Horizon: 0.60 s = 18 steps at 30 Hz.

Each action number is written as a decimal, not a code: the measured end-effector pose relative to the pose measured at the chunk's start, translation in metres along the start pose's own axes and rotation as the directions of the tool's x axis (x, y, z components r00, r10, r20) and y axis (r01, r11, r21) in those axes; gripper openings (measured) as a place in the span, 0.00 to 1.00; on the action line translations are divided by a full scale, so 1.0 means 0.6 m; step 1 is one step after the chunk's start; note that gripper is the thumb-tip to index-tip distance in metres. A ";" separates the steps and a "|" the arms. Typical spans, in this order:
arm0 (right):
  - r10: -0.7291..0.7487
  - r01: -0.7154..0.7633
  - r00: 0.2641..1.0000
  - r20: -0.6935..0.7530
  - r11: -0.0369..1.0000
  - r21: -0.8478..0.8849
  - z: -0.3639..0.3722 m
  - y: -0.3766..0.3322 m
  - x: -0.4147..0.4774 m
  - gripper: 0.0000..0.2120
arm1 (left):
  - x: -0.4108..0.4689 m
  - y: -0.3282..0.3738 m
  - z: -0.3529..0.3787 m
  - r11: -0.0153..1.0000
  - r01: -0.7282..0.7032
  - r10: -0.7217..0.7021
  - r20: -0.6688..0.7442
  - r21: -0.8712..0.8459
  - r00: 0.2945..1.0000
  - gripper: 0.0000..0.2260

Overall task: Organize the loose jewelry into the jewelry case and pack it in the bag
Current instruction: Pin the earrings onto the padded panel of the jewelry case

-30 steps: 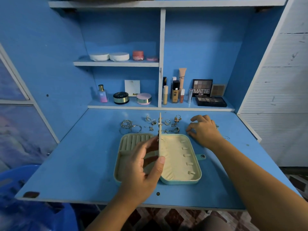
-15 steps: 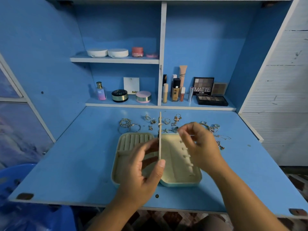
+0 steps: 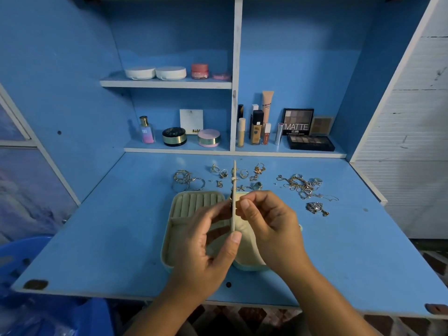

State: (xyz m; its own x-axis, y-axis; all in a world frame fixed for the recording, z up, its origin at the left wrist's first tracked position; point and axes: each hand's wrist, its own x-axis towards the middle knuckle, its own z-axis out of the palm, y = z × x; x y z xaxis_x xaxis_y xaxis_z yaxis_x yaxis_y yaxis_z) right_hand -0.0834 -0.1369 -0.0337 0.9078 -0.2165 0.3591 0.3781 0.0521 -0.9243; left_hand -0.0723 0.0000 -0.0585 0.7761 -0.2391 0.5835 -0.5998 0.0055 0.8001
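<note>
Jewelry case [image 3: 194, 207], open beneath hands: left hand [image 3: 206, 251] gripped its upright divider panel [image 3: 234, 180]; right hand [image 3: 269, 224] pinched that panel.

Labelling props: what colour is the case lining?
Cream lining, pale teal rim; head view.

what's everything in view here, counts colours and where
jewelry case: one, mint shell with cream lining, open at desk centre
divider flap: one, cream, upright over the case's middle
bangles: several, silver, behind the case, left
rings and earrings: several, silver and gold, behind the case
chains: tangled pile, silver and gold, behind the case, right
cosmetics: many, mixed colours, on two shelves
desk: one, blue
left hand: holds the flap
right hand: fingers pinched at the flap, contents too small to tell
</note>
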 end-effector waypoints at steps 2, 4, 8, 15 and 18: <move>-0.001 0.001 1.000 -0.002 1.000 0.011 0.001 0.001 0.000 0.05 | 0.000 -0.001 0.000 1.000 -0.004 0.004 -0.004 -0.003 1.000 0.18; -0.010 0.010 1.000 -0.002 1.000 0.008 0.000 0.003 0.000 0.05 | 0.000 -0.003 0.000 1.000 -0.009 0.009 -0.008 -0.005 1.000 0.18; -0.022 0.022 1.000 0.001 1.000 0.006 -0.001 0.006 0.000 0.06 | 0.000 -0.003 0.000 1.000 -0.022 0.022 -0.012 0.002 1.000 0.18; -0.025 0.025 1.000 -0.009 1.000 0.005 0.003 0.008 0.000 0.05 | -0.001 -0.002 0.000 1.000 -0.015 0.015 -0.009 -0.001 1.000 0.18; -0.022 0.022 1.000 -0.008 1.000 -0.013 0.003 0.008 0.000 0.05 | 0.000 -0.002 -0.001 1.000 -0.017 0.017 -0.003 0.007 1.000 0.18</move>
State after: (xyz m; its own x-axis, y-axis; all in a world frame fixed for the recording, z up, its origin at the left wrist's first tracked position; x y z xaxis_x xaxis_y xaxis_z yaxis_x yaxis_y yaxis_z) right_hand -0.0813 -0.1352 -0.0378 0.8977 -0.2252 0.3788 0.3960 0.0348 -0.9176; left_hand -0.0716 0.0004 -0.0595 0.7665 -0.2363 0.5973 -0.6142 0.0026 0.7892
